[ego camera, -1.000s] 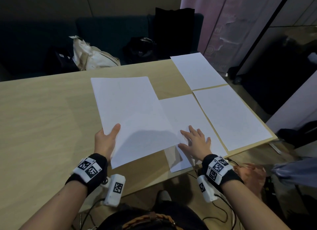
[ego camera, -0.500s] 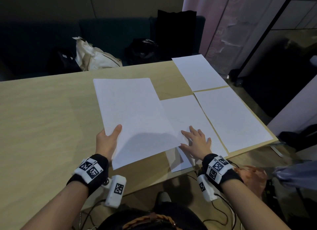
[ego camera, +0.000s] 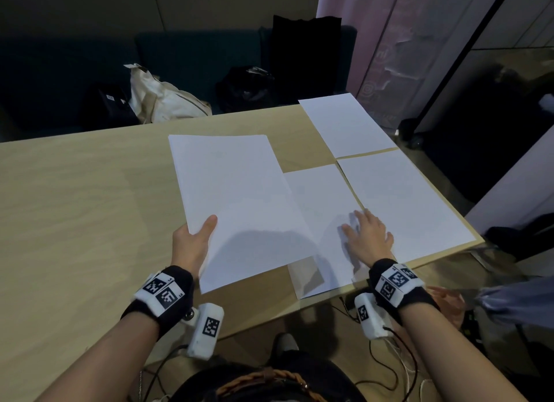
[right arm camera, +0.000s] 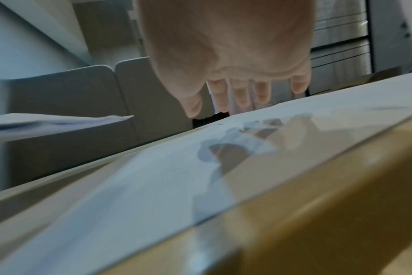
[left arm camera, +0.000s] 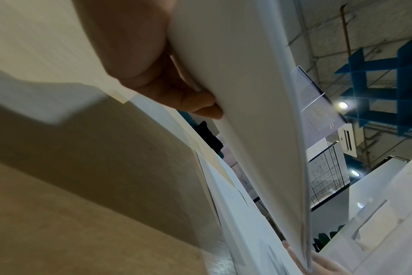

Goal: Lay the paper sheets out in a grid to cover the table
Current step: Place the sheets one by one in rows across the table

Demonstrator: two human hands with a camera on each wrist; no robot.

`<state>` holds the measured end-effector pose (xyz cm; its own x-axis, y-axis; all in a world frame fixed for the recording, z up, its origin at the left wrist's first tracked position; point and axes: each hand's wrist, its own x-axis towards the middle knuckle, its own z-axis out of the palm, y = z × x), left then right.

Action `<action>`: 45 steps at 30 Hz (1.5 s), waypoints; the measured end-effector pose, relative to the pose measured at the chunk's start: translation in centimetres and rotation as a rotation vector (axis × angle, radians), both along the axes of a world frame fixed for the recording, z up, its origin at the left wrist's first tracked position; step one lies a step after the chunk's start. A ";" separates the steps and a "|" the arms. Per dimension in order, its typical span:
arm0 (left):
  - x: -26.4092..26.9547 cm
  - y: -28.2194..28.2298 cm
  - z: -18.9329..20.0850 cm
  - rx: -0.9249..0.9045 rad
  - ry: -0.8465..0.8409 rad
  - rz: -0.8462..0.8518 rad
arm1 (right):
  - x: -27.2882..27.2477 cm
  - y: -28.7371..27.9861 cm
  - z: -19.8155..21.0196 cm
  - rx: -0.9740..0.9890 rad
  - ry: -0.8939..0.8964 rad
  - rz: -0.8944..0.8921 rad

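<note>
My left hand (ego camera: pixel 192 243) grips a stack of white paper sheets (ego camera: pixel 236 204) by its near left edge, thumb on top, and holds it raised above the wooden table (ego camera: pixel 75 210). In the left wrist view the fingers (left arm camera: pixel 195 104) curl under the stack (left arm camera: pixel 242 111). My right hand (ego camera: pixel 367 237) lies with straight fingers on a single sheet (ego camera: pixel 323 216) at the table's near edge; that sheet overhangs the edge slightly. Two more sheets lie at the right: one near (ego camera: pixel 401 201), one far (ego camera: pixel 344 126). The right wrist view shows the fingers (right arm camera: pixel 240 93) spread over the sheet (right arm camera: pixel 153 176).
Beyond the table's far edge stands a dark sofa with a cream bag (ego camera: pixel 159 99) and black bags (ego camera: pixel 302 54). The table's right edge (ego camera: pixel 443 192) runs along the laid sheets. The left half of the table shows bare wood. Cables hang below the near edge.
My right hand has slid to the right across the near sheet, towards its right edge. The left hand still holds the stack in much the same place.
</note>
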<state>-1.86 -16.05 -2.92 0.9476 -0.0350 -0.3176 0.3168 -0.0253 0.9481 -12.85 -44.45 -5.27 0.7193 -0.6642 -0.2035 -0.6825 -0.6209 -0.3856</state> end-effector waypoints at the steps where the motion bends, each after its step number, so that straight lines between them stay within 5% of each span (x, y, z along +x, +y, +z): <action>1: 0.0 -0.1 0.0 -0.005 -0.001 -0.004 | -0.1 -1.0 0.0 -0.015 0.005 -0.049; 6: -0.2 -0.6 0.2 -0.013 0.001 -0.017 | -2.0 -5.1 -1.0 -0.032 0.168 -0.188; 35: -0.1 -1.4 -0.3 -0.018 -0.004 -0.036 | -3.8 -5.2 -0.9 -0.011 0.026 -0.218; 41: 0.1 -2.1 0.3 -0.052 -0.018 -0.045 | -0.4 -1.8 2.9 -0.002 -0.119 -0.033; 45: 0.3 -2.6 0.8 -0.090 -0.025 -0.052 | 2.2 1.3 4.7 0.275 -0.254 0.113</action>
<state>-1.59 -18.61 -2.07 0.9513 -0.1118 -0.2873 0.2935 0.0441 0.9549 -10.62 -43.11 -0.62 0.8353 -0.5233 -0.1689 -0.4768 -0.5364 -0.6963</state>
